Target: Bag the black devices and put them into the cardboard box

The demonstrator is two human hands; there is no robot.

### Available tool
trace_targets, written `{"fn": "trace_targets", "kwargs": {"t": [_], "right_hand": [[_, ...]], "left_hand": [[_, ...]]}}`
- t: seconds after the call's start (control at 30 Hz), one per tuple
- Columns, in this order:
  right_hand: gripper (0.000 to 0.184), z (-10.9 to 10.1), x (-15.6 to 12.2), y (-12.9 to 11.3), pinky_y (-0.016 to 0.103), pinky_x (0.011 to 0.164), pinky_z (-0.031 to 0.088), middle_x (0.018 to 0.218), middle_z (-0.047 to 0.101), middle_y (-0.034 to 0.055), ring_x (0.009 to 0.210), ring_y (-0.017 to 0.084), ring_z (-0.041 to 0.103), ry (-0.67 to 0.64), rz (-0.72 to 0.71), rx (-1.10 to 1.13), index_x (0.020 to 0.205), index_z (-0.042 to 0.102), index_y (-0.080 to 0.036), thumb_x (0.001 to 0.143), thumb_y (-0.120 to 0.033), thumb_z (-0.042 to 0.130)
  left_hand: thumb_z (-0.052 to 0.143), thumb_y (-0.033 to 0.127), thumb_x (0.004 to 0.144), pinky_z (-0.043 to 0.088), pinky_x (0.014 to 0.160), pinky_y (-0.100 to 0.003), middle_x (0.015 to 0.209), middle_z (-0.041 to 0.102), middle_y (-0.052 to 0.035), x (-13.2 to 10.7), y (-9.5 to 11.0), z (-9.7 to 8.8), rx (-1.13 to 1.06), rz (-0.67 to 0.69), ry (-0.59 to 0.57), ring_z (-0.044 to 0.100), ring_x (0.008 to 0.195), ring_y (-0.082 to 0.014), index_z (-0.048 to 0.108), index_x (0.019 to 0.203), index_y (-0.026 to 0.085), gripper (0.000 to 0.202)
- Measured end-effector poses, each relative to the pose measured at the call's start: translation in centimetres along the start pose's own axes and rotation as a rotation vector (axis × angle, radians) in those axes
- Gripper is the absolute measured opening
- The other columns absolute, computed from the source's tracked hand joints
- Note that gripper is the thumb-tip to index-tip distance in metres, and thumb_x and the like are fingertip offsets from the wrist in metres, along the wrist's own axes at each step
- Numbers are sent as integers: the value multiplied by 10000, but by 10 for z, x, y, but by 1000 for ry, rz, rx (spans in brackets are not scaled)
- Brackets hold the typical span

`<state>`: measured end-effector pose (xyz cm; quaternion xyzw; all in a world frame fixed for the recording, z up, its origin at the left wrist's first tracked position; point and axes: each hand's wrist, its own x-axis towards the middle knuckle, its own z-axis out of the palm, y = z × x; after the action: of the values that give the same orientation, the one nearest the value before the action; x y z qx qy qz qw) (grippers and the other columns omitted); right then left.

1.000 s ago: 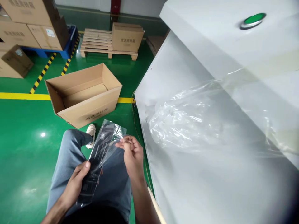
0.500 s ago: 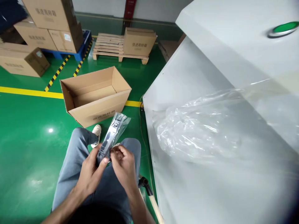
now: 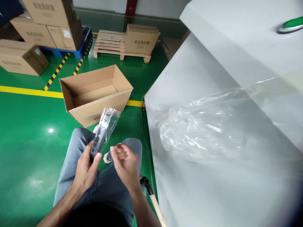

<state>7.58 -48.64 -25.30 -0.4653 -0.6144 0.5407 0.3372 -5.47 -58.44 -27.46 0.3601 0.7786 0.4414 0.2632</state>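
A slim clear plastic bag point(image 3: 104, 127) with dark pieces inside is gripped near its lower end by my left hand point(image 3: 86, 167). The bag tilts up and to the right, its loose clear film hanging over on the right side. My right hand point(image 3: 126, 165) is just to the right of the bag and apart from it. Its fingers are curled in with the thumb close to them, and I see nothing held there. Both hands are above my lap, in front of an open cardboard box point(image 3: 101, 105) on the floor.
On my right stands a large white surface point(image 3: 189, 195) with crumpled clear plastic film point(image 3: 194, 132) on it. Beside my right leg is a pale tube with a black joint point(image 3: 148, 186). Cardboard boxes point(image 3: 42, 34) and a wooden pallet point(image 3: 109, 42) stand farther off.
My right hand has let go of the bag and is now apart from it. My left hand has shifted slightly left with the bag.
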Motion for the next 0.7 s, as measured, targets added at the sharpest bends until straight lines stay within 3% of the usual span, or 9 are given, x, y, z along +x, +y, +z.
{"fn": "trace_targets", "kwargs": {"t": [0.13,0.23,0.33,0.47,0.57,0.7], "right_hand": [[278,14,-2,-3,250,561,482,619,700,12,543,149,654,1,-24,-69,694,599,-225,918,-378,660],[325,16,-3,1,254,544,445,588,680,17,515,145,623,48,-35,-155,621,565,-225,924,-332,614],[319,11,-2,5,258,536,430,582,676,22,502,146,615,26,-53,-229,624,579,-220,934,-299,578],[267,-4,4,8,254,565,492,666,731,39,571,171,694,-49,2,-125,767,686,-208,966,-356,585],[250,-18,12,10,264,611,561,715,755,46,645,194,740,-132,90,29,861,725,-202,949,-421,643],[279,-22,14,11,296,662,604,733,751,44,678,201,743,-163,119,92,900,732,-201,936,-472,677]], "left_hand": [[569,518,992,553,1020,-449,1364,703,-137,-8,-6,9,75,138,-39,678,1246,-311,553,1406,216,512],[572,548,986,564,993,-474,1377,692,-164,-10,-9,15,175,198,-27,672,1260,-340,549,1417,201,553],[575,604,966,562,991,-511,1358,699,-180,-10,-8,15,216,168,-5,674,1246,-371,576,1408,181,612],[540,633,979,534,1059,-485,1315,735,-123,-5,2,4,-9,-21,-111,680,1235,-338,628,1388,211,593],[525,699,962,503,1114,-474,1220,773,-123,1,5,-6,-261,-243,-196,671,1248,-345,713,1285,165,651],[571,774,894,496,1123,-502,1215,773,-166,11,3,-11,-395,-449,-167,631,1306,-385,768,1172,119,738]]}}
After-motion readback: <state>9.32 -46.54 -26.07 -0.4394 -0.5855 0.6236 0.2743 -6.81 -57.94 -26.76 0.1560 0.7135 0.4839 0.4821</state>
